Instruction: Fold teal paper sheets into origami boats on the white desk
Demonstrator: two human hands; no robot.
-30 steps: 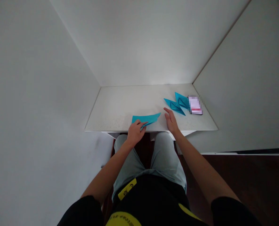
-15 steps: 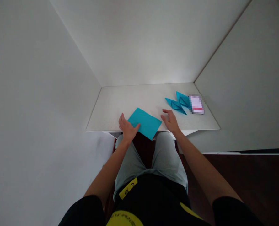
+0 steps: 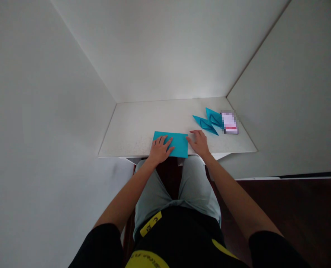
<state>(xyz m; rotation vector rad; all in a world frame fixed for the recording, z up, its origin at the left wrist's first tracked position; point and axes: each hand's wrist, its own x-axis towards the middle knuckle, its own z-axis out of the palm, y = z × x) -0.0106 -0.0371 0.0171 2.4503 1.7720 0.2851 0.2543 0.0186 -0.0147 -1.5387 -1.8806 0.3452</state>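
Note:
A blue rectangular sheet of paper [image 3: 180, 146] lies at the table's front edge, its long side roughly parallel to that edge. My left hand [image 3: 160, 150] rests on the left part of the paper with fingers spread, covering some of it. Just beyond the paper's right side is my right hand [image 3: 199, 143], fingers apart and bent, thumb close to the paper's edge. I cannot tell whether that thumb touches it. Behind my right hand lie two folded blue paper boats, a nearer one [image 3: 205, 124] and a farther one [image 3: 215, 117].
A phone [image 3: 229, 123] with a blurred, lit screen lies at the right, against the farther paper boat. The narrow white table [image 3: 131, 123] is bounded by walls at the left and back and a pale panel [image 3: 288, 93] at the right. My legs are below the front edge.
The paper has turned from a slant to nearly square with the table edge. My left hand has moved from the paper's left edge onto its surface. My right hand has barely shifted.

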